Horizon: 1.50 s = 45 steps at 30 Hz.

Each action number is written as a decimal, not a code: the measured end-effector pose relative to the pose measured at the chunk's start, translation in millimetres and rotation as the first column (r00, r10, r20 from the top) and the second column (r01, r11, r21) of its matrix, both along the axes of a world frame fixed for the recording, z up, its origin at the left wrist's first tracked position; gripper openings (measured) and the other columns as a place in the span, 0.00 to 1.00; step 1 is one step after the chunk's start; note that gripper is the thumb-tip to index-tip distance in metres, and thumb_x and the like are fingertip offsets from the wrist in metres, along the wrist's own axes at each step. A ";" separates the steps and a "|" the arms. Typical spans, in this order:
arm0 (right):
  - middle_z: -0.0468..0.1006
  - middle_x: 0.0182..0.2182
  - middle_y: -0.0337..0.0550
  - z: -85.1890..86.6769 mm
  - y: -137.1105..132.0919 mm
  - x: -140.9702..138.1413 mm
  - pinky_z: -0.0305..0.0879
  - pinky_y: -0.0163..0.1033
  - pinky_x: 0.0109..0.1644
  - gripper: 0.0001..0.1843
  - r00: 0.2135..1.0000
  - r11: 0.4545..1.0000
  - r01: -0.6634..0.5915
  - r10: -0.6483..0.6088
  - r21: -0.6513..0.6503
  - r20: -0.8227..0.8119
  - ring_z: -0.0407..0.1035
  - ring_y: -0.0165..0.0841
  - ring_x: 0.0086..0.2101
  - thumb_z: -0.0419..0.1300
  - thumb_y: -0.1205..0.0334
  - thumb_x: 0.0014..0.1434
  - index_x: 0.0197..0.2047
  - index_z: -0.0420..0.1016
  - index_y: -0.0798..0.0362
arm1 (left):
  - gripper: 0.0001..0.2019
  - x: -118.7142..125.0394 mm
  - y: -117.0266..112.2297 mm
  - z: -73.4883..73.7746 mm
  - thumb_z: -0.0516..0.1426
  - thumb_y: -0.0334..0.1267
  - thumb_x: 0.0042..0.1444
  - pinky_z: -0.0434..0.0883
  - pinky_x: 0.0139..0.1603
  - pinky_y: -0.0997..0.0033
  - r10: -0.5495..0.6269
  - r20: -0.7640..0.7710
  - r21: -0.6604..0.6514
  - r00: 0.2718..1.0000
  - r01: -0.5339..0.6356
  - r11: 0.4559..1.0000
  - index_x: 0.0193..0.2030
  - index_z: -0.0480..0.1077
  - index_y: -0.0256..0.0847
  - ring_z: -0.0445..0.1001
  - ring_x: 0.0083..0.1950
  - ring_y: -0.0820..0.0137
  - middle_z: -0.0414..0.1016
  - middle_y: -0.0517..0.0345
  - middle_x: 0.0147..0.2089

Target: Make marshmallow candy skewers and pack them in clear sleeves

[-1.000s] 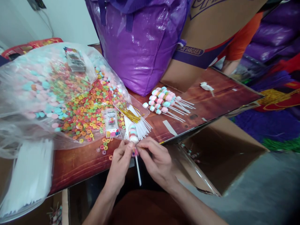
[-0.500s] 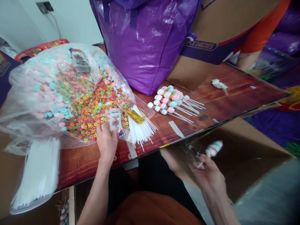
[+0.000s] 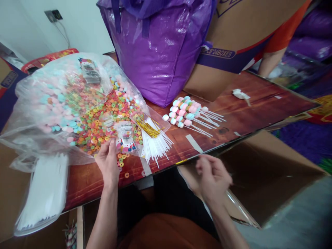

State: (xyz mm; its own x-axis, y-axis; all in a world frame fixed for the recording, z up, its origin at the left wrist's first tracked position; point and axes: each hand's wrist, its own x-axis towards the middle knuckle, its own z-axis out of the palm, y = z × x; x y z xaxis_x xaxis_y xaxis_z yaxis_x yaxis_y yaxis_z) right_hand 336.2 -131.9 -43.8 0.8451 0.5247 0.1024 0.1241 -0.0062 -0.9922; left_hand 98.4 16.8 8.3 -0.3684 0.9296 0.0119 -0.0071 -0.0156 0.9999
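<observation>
My left hand [image 3: 107, 159] lies on the table edge with its fingers stretched onto the coloured candy rings [image 3: 98, 128] that spill from a clear plastic bag [image 3: 52, 100]. A small printed packet [image 3: 126, 136] lies just right of its fingertips. My right hand [image 3: 213, 176] hovers over the near edge of an open cardboard box [image 3: 261, 166], its fingers loosely bent and nothing visible in them. A bundle of white sticks [image 3: 155, 145] and gold twist ties [image 3: 147, 126] lie between the hands. Several finished marshmallow skewers [image 3: 186, 112] lie further back.
A large purple bag [image 3: 160, 52] stands at the back of the brown table [image 3: 259, 107]. Another person [image 3: 269, 60] stands behind a big carton [image 3: 233, 38]. A sack of white sticks [image 3: 44, 193] hangs at the near left. A white paper scrap [image 3: 240, 94] lies far right.
Both hands held a marshmallow skewer a second ago. The right hand carried it over the box and now shows none. The left hand moved to the candy rings.
</observation>
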 end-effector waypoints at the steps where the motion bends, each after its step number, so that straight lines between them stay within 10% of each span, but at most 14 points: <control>1: 0.75 0.26 0.39 12.6 8.2 -19.5 0.67 0.37 0.34 0.08 0.985 0.986 -0.165 0.166 -0.024 0.039 0.69 0.30 0.28 0.63 0.57 0.61 0.40 0.79 0.52 | 0.09 5.4 -4.5 4.6 0.66 0.42 0.50 0.70 0.43 0.71 -0.013 0.173 -0.020 0.985 0.017 1.000 0.36 0.79 0.41 0.75 0.40 0.70 0.80 0.57 0.39; 5: 0.80 0.33 0.42 40.3 44.0 -88.6 0.71 0.37 0.36 0.12 0.817 0.827 -0.554 0.561 0.088 -0.129 0.72 0.32 0.31 0.66 0.57 0.56 0.43 0.79 0.53 | 0.10 30.3 -25.6 15.4 0.70 0.39 0.44 0.71 0.42 0.74 -0.126 0.615 -0.127 0.778 0.256 0.958 0.32 0.78 0.39 0.76 0.37 0.73 0.80 0.59 0.36; 9: 0.80 0.33 0.41 42.0 73.6 -119.5 0.71 0.38 0.41 0.12 0.769 0.852 -0.478 0.524 0.214 -0.367 0.72 0.33 0.33 0.66 0.55 0.56 0.41 0.79 0.53 | 0.11 46.9 -43.9 9.9 0.72 0.37 0.42 0.72 0.49 0.72 -0.141 0.690 -0.132 0.710 0.315 0.940 0.33 0.79 0.40 0.77 0.41 0.72 0.81 0.59 0.37; 19: 0.55 0.21 0.31 43.5 76.2 -93.9 0.50 0.33 0.28 0.22 0.767 0.796 -0.591 0.604 0.127 -0.216 0.50 0.25 0.24 0.62 0.53 0.59 0.21 0.57 0.51 | 0.13 45.3 -41.6 4.9 0.74 0.34 0.36 0.73 0.43 0.74 -0.096 0.717 -0.149 0.691 0.286 0.947 0.26 0.76 0.40 0.76 0.35 0.75 0.79 0.63 0.31; 30: 0.53 0.19 0.32 39.6 76.9 -65.0 0.47 0.35 0.27 0.26 0.718 0.719 -0.693 0.695 -0.057 0.036 0.50 0.26 0.23 0.55 0.50 0.65 0.20 0.52 0.50 | 0.15 45.1 -36.8 7.1 0.74 0.32 0.35 0.71 0.34 0.76 -0.009 0.699 -0.244 0.715 0.250 0.937 0.29 0.75 0.39 0.71 0.29 0.78 0.78 0.64 0.32; 39: 0.57 0.18 0.32 43.3 85.5 -48.5 0.50 0.34 0.27 0.26 0.750 0.748 -0.660 0.654 -0.062 -0.094 0.52 0.26 0.22 0.54 0.47 0.65 0.20 0.58 0.51 | 0.12 70.8 -46.6 10.1 0.71 0.42 0.45 0.71 0.39 0.77 -0.046 0.544 -0.071 0.838 0.101 0.992 0.31 0.76 0.40 0.73 0.35 0.76 0.77 0.64 0.33; 43: 0.65 0.20 0.36 58.6 102.7 -3.4 0.55 0.36 0.33 0.23 0.867 0.924 -0.359 0.383 -0.134 0.320 0.59 0.29 0.24 0.51 0.52 0.68 0.23 0.65 0.52 | 0.13 63.8 -36.3 5.2 0.72 0.39 0.43 0.71 0.37 0.77 0.031 0.594 -0.141 0.804 0.066 0.988 0.29 0.74 0.39 0.72 0.31 0.78 0.76 0.66 0.30; 45: 0.71 0.26 0.42 66.1 113.5 29.0 0.56 0.40 0.39 0.17 0.754 0.974 -0.115 0.214 -0.195 0.621 0.62 0.33 0.30 0.54 0.56 0.66 0.26 0.69 0.53 | 0.14 56.1 -30.3 0.8 0.73 0.36 0.42 0.71 0.37 0.78 0.086 0.638 -0.201 0.765 0.058 0.978 0.28 0.72 0.38 0.72 0.31 0.79 0.76 0.66 0.31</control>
State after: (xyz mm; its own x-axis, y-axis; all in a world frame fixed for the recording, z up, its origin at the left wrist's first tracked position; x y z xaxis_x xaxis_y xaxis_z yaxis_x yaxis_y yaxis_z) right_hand 365.2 -18.4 22.3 0.5103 0.6994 0.5004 0.7360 -0.0542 -0.6748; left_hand 154.5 -13.5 9.1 -0.2355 0.8796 -0.4134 -0.6473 0.1754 0.7417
